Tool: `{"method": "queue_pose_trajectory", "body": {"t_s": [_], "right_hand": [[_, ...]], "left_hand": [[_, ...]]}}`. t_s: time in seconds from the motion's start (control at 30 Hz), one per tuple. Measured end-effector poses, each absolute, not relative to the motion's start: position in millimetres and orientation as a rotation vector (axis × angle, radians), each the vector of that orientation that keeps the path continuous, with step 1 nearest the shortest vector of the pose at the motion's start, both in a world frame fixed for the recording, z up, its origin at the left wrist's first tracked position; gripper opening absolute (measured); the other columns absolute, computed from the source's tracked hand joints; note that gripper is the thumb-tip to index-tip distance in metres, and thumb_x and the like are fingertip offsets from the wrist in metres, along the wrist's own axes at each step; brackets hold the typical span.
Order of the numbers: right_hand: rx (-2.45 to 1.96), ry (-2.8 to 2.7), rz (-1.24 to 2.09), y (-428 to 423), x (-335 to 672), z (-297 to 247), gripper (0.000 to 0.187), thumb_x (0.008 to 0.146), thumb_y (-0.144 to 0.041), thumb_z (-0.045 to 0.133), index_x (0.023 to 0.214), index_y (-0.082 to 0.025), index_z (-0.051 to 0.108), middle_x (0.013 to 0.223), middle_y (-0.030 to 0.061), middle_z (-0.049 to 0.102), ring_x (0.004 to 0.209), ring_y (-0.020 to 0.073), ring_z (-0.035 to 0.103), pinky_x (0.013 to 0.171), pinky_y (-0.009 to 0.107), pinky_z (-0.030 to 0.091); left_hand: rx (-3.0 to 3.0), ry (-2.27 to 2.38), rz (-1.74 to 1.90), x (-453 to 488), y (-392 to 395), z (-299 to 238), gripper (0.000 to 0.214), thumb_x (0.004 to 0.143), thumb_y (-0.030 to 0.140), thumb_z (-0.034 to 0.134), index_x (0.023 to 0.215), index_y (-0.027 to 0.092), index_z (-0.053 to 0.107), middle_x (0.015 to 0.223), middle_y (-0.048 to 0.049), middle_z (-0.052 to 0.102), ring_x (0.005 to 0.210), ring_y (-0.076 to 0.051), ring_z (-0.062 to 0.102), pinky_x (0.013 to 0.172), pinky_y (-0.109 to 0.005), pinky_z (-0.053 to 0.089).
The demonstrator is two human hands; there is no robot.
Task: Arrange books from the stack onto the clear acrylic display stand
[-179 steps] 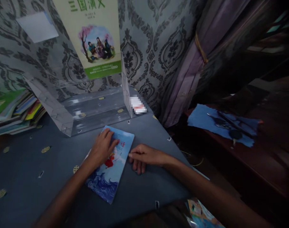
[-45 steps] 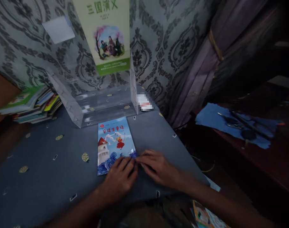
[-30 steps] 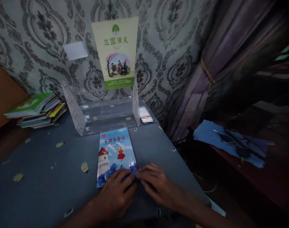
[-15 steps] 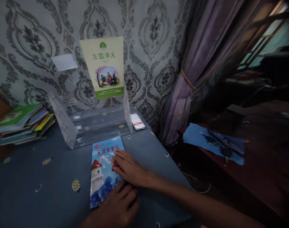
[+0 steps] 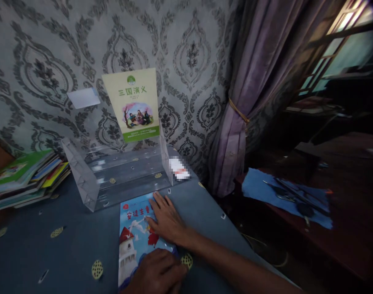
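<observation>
A blue picture-covered book [image 5: 134, 237] lies flat on the cloth-covered table, red Chinese characters across its top and a red-roofed white tower at its left. My right hand [image 5: 167, 217] rests on its upper right part, fingers spread toward the top edge. Over the book's lower right part is my left hand [image 5: 157, 269], its fingers curled; whether they grip the book's edge is hidden. Just beyond the book stands a clear plastic stepped rack [image 5: 88, 192]. In its back tier a pale green-and-cream book [image 5: 134, 104] stands upright, leaning back.
A pile of books [image 5: 30, 175] lies at the left of the table [image 5: 67, 253]. A pixelated white item [image 5: 178, 168] sits right of the rack. Farther right, a reddish-brown table [image 5: 351, 245] bears a blue cloth [image 5: 256, 190] with dark tools. A tied purple curtain [image 5: 232, 151] hangs beside the patterned wall.
My right hand has slid up toward the blue book's top right corner. My left hand's fingers are now more curled. The whole scene sits lower in view.
</observation>
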State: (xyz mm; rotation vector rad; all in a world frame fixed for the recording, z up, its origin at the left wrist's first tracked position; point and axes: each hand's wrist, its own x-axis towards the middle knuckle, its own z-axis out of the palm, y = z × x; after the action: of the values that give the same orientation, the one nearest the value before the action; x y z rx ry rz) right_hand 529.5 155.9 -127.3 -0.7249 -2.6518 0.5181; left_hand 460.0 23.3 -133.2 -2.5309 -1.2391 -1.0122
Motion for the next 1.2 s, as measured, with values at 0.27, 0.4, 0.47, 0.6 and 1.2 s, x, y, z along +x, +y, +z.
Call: {"method": "queue_pose_trajectory", "body": {"t_s": [0.27,0.4,0.47,0.6,1.2], "right_hand": [[-0.721,-2.647,0.433,155,534,-138,0.054,0.099,-0.039,0.053,0.144,-0.011,0.052,0.158,0.0231,0.038,0.15,0.0352,0.031,0.12,0.057,0.033],[-0.717,-2.691,0.465,147,543,-136,0.058,0.098,-0.04,0.054,0.148,-0.011,0.049,0.159,0.0236,0.035,0.149,0.0385,0.031,0.119,0.059,0.035],[-0.697,-2.72,0.447,143,548,-138,0.059,0.098,-0.038,0.054,0.15,-0.012,0.047,0.158,0.0234,0.036,0.147,0.0401,0.034,0.117,0.06,0.037],[-0.604,-2.78,0.416,139,556,-149,0.064,0.094,-0.038,0.06,0.151,-0.014,0.046,0.158,0.0241,0.035,0.145,0.0452,0.034,0.114,0.064,0.038],[-0.529,-2.809,0.642,123,575,-140,0.084,0.088,-0.05,0.068,0.158,-0.019,0.033,0.166,0.0219,0.017,0.151,0.0488,0.016,0.117,0.069,0.026]], "left_hand": [[-2.137,-1.634,-0.887,395,25,-130,0.03,0.091,0.012,0.048,0.115,0.021,0.065,0.098,-0.0088,0.074,0.089,-0.02,0.071,0.079,-0.032,0.06],[-1.767,-1.801,-0.794,376,27,-151,0.029,0.094,0.023,0.05,0.119,0.021,0.065,0.118,-0.0129,0.07,0.107,-0.026,0.068,0.085,-0.043,0.06],[-1.639,-1.876,-0.736,371,28,-167,0.033,0.095,0.028,0.051,0.124,0.021,0.062,0.131,-0.0158,0.065,0.117,-0.03,0.064,0.086,-0.047,0.059],[-1.551,-1.991,-0.733,360,26,-192,0.04,0.095,0.029,0.052,0.134,0.02,0.056,0.143,-0.0198,0.056,0.129,-0.035,0.057,0.091,-0.054,0.057],[-0.465,-2.391,-2.748,369,29,-126,0.058,0.07,0.036,0.08,0.122,0.023,0.059,0.128,-0.0103,0.067,0.116,-0.029,0.066,0.089,-0.034,0.058]]}}
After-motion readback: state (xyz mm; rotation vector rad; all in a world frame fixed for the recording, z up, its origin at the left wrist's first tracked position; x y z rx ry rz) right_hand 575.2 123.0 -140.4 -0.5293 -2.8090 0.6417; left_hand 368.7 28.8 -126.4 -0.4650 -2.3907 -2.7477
